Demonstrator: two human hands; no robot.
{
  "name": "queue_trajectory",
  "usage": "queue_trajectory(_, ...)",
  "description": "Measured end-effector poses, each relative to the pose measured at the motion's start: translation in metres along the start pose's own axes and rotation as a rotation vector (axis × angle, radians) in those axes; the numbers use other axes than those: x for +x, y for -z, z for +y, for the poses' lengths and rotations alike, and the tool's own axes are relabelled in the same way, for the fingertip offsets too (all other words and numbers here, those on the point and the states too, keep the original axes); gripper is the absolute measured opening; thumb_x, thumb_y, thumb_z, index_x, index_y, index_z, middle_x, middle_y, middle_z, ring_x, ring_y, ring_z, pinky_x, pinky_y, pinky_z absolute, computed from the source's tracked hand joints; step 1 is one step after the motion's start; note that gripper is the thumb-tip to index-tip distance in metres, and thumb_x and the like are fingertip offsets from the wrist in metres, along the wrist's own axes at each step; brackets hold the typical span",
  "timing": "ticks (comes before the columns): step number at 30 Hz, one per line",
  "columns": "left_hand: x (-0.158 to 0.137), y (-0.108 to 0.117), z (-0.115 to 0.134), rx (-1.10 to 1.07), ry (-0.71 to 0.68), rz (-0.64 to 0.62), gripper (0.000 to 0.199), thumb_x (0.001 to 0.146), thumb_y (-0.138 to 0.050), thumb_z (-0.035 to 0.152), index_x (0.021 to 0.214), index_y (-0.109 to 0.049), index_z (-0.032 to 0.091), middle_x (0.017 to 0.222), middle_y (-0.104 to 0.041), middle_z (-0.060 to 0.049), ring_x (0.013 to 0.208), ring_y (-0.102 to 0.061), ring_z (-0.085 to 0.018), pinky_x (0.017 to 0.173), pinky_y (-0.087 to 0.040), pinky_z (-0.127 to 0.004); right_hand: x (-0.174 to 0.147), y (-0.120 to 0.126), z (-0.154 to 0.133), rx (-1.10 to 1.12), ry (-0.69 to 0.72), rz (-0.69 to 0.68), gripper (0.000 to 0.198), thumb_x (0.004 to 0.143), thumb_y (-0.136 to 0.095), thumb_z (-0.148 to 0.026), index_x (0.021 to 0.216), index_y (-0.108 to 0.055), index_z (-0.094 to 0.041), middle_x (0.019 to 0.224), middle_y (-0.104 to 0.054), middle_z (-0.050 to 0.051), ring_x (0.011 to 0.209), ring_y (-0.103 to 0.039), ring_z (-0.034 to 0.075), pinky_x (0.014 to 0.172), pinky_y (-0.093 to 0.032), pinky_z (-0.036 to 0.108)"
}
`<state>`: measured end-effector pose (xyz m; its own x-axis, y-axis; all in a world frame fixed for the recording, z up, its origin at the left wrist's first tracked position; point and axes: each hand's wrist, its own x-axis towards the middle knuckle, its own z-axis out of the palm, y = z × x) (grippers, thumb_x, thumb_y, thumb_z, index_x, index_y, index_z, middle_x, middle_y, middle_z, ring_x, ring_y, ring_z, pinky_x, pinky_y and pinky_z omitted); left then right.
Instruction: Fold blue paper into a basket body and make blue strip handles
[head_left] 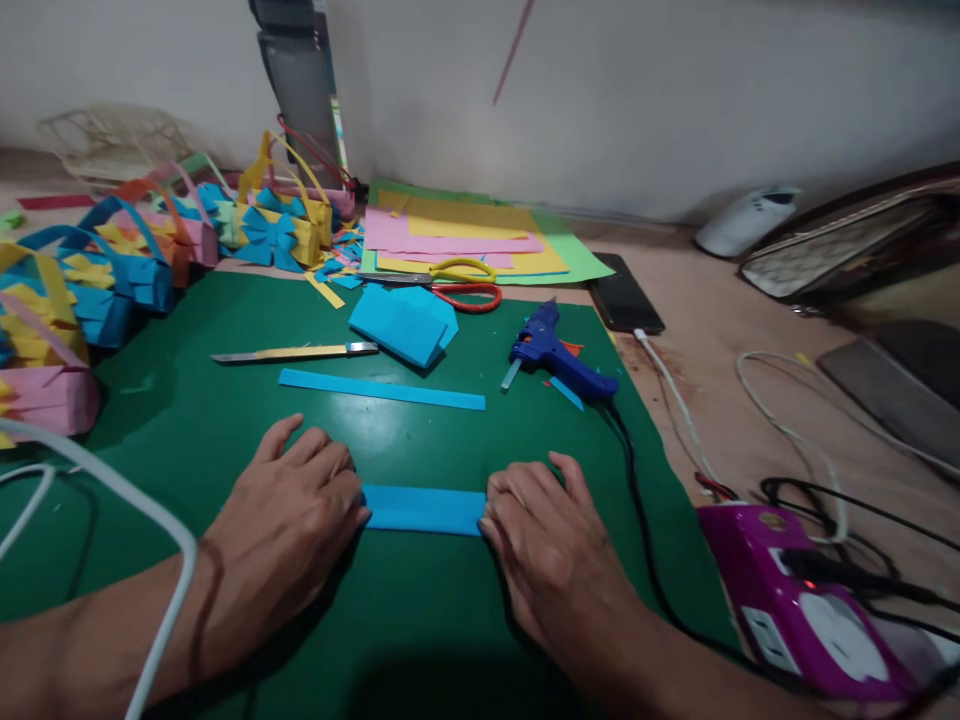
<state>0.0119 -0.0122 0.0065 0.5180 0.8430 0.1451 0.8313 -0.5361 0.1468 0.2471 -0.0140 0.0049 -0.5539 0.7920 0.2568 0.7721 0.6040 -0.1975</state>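
A folded blue paper strip (424, 509) lies level between my two hands, just above or on the green mat (420, 620). Its left end is pinched by my left hand (300, 510), fingers curled. My right hand (551, 535) grips the other end between thumb and fingers. Both ends of the strip are hidden by the fingers. Beyond it, a narrower blue paper strip (382, 389) lies flat. Farther back are a folded piece of blue paper (405, 322), a thin craft knife (296, 353) and scissors (450, 280) with yellow and red handles.
A blue glue gun (559, 355) lies right of centre, its black cord trailing toward a purple power box (802, 610). Small paper baskets (112, 270) line the left side. Coloured paper sheets (465, 235) and a phone (626, 293) sit behind. A white bent tube (161, 530) crosses my left forearm.
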Motion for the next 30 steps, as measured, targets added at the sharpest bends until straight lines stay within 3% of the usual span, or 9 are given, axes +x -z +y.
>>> queue_trajectory(19, 0.0004, 0.0015, 0.0002, 0.003, -0.005, -0.015, 0.036, 0.092, -0.033, 0.023, 0.065, -0.055, 0.017, 0.071, -0.055, -0.005, 0.072, -0.045, -0.021, 0.091, -0.031, -0.052, 0.0034, 0.0012, -0.0025, -0.013, -0.047, -0.048, 0.018, 0.084, -0.044, -0.01, 0.072, -0.057, -0.015, 0.076, -0.058, 0.005, 0.072, -0.048, 0.018, 0.085, -0.032, 0.045)
queue_trajectory(30, 0.0055, 0.0031, -0.0022, 0.026, -0.035, -0.064, 0.026, 0.087, -0.043, 0.02, 0.066, -0.057, 0.018, 0.071, -0.057, -0.004, 0.073, -0.046, -0.021, 0.09, -0.031, -0.05, 0.004, 0.001, 0.0002, 0.005, -0.007, 0.024, 0.022, 0.085, -0.041, -0.009, 0.071, -0.056, -0.015, 0.073, -0.058, 0.005, 0.069, -0.05, 0.018, 0.084, -0.032, 0.046)
